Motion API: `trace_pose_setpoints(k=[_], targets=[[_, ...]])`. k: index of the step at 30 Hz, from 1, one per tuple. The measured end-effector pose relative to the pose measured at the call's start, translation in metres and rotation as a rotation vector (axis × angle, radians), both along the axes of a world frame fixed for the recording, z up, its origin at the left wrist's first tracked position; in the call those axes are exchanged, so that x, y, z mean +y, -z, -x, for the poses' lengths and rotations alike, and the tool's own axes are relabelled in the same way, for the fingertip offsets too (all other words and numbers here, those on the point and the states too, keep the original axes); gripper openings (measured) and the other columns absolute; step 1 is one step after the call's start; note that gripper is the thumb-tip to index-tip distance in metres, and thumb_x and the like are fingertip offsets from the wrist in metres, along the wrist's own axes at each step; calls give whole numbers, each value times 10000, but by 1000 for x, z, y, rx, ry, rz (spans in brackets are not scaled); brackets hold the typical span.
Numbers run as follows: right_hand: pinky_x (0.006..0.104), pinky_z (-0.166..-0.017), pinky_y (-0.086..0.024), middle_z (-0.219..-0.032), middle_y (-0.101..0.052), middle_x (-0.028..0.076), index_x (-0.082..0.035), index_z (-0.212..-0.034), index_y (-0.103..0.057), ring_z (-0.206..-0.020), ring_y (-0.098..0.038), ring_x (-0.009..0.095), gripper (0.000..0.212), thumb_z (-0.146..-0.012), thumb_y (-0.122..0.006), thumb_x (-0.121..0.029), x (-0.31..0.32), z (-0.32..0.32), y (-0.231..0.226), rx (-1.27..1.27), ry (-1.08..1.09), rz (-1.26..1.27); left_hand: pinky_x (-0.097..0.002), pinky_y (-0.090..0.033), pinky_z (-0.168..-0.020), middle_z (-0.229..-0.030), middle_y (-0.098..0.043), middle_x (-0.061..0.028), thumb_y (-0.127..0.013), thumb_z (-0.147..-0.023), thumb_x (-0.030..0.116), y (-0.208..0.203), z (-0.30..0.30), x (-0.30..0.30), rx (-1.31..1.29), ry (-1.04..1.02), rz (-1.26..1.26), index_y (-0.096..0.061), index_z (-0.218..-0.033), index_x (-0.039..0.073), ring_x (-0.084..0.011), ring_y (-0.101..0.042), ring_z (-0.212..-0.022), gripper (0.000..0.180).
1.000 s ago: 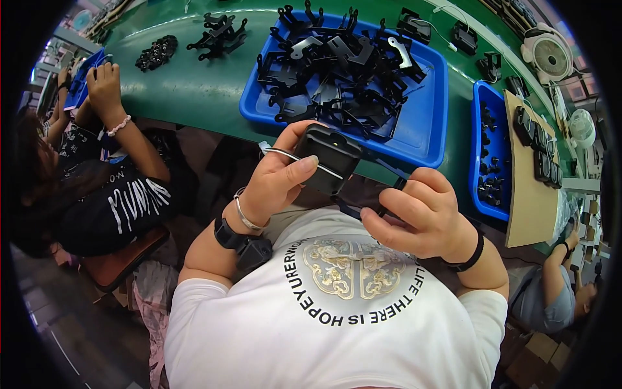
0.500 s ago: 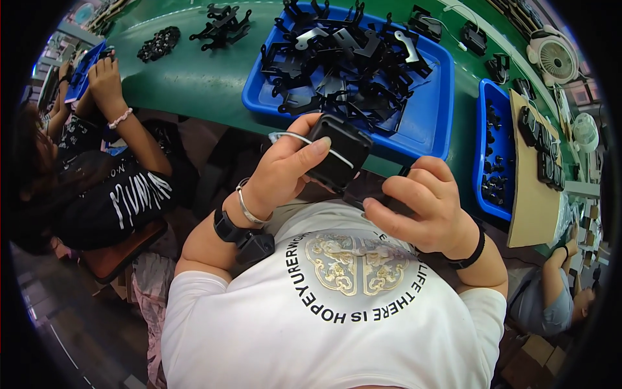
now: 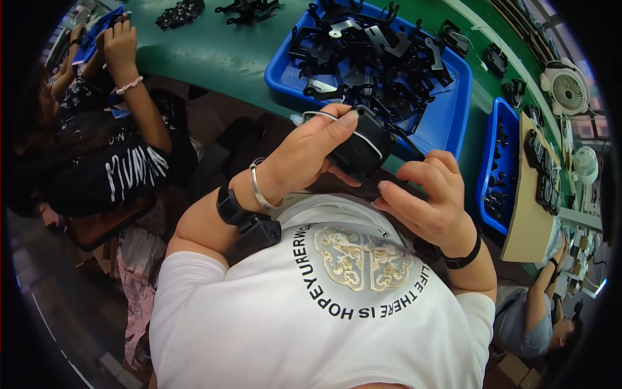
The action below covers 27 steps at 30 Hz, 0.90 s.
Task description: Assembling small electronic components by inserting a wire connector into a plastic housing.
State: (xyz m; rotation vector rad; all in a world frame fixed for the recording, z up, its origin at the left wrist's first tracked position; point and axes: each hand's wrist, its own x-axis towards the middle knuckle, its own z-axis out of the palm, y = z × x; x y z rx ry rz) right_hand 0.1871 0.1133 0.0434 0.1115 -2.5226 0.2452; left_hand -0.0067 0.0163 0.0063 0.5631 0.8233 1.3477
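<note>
My left hand [image 3: 304,149] is closed round a black box-shaped device [image 3: 370,144] with rounded corners, its thumb lying on the top. A white cable [image 3: 319,114] loops out beside that thumb and runs across the device. Just to the right, my right hand [image 3: 435,204] has its fingers bent round a dark bracket [image 3: 409,188], mostly hidden by the fingers and close against the device. Beyond the hands stands a blue tray [image 3: 461,123] heaped with black metal brackets [image 3: 382,61], some catching bright light.
A narrower blue tray [image 3: 484,188] of small black parts stands at right, beside cardboard [image 3: 523,227] bearing several black devices [image 3: 548,188]. Black parts [image 3: 180,14] lie on the green table [image 3: 207,61] at the far left. A white fan [image 3: 570,91] stands far right. Co-workers sit on both sides.
My view has shifted, so the trays sit farther right and the parts at the back higher. The device has tilted in my left hand, and my right hand has drawn closer to it.
</note>
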Motion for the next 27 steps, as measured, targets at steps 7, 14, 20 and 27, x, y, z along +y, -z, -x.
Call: trace_pose_setpoints(k=[7, 14, 20, 27], targets=[[314, -629, -372, -814, -526, 18, -151, -870, -632, -587, -440, 155, 279, -623, -746, -216, -3, 2, 6, 16, -26, -46, -304, -556, -690, -1043, -554, -76, -485, -935, 240, 10, -2, -2, -28, -24, -58, -343, -1198, 59, -153, -606, -901, 350], [282, -604, -372, -779, -521, -16, -169, -870, -624, -583, -476, 121, 241, -636, -656, -212, -9, 7, 5, 28, 165, -97, -340, -487, -858, -1118, -526, -98, -560, -887, 194, 5, -13, 7, -78, -55, -131, -262, -1316, 56, -189, -561, -1024, 541], [281, -555, -336, -690, -453, -7, -122, -777, -547, -577, -457, 136, 155, -629, -571, -159, -18, 35, 11, 147, 282, -52, -329, -456, -883, -1125, -517, -81, -556, -892, 187, -6, -37, 8, -17, -318, -175, -290, -1330, 68, -180, -554, -975, 526], [279, -541, -340, -693, -460, 8, -78, -801, -559, -595, -472, 147, 162, -663, -568, -161, -18, 26, -2, 188, 273, -82, -308, -482, -826, -1110, -527, -44, -504, -931, 138, -2, -25, 21, 41, -355, -129, -328, -1301, 113, -151, -561, -938, 411]])
